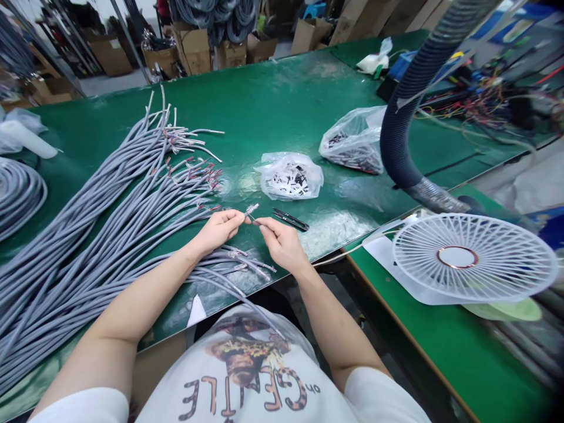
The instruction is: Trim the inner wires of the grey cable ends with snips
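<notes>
My left hand [222,229] is closed, its thumb and fingertips pinching a cable end [251,208] whose pale, frayed strands stick up past the fingers. My right hand [282,242] is closed close beside it, pinching a thin dark strand that runs between the two hands; its exact kind is too small to make out. Just beyond the right hand lie black thread snips [291,220]. Under and left of my left forearm, several grey cables [132,202] lie in bundles, many with stripped ends showing red and white wires.
Past the snips stands an open plastic bag [291,179] of small white and black pieces, with a fuller bag [355,141] behind it. A ribbed black hose [400,129] curves down at the right, near a white fan [473,258]. A cable coil [20,197] sits far left.
</notes>
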Demonstrator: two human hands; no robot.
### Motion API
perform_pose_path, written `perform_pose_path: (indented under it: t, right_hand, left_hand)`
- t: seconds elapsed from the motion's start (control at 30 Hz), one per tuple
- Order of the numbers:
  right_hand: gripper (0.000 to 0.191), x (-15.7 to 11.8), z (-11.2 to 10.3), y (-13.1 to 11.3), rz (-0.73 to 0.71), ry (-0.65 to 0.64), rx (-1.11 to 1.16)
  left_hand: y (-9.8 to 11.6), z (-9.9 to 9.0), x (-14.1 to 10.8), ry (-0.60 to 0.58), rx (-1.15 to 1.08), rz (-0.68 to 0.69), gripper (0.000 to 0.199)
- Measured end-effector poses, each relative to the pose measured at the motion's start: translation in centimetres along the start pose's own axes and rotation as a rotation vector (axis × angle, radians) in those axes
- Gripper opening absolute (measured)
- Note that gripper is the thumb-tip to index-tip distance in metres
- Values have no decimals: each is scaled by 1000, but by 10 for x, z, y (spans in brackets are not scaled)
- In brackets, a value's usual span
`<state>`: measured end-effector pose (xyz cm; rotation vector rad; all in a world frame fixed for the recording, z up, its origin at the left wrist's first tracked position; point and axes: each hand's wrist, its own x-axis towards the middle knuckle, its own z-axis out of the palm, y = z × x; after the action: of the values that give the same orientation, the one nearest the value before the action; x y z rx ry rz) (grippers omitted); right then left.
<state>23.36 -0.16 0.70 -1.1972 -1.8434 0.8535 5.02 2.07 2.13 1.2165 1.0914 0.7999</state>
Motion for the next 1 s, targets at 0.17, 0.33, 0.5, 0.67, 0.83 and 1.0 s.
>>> perform_pose_path:
  t: [0.17,0.33,0.5,0.67,0.83,1.0]
  right_hand:
    - [28,2,-3,-3,4,-14,57]
    - [25,6,-7,-5,16,-34,24]
    - [25,-3,-8,-32,-78,-63,2]
    - [24,-24,-19,-70,-461,-275,44]
    - [23,-21,-31,-46,-136,11,-101]
    - [24,-15,-32,-18,-57,27,-208]
  left_hand:
    - [3,-3,-1,-52,2,-33,50]
    - [4,-7,-2,-158,-10,-74,49]
    - [-2,-3,-1,-147,162,25,46]
    - [-6,-3,2,87,362,139,37]
    - [-8,-2,-2,169,495,282,31]
    - [-10,-1,-3,168,531,337,30]
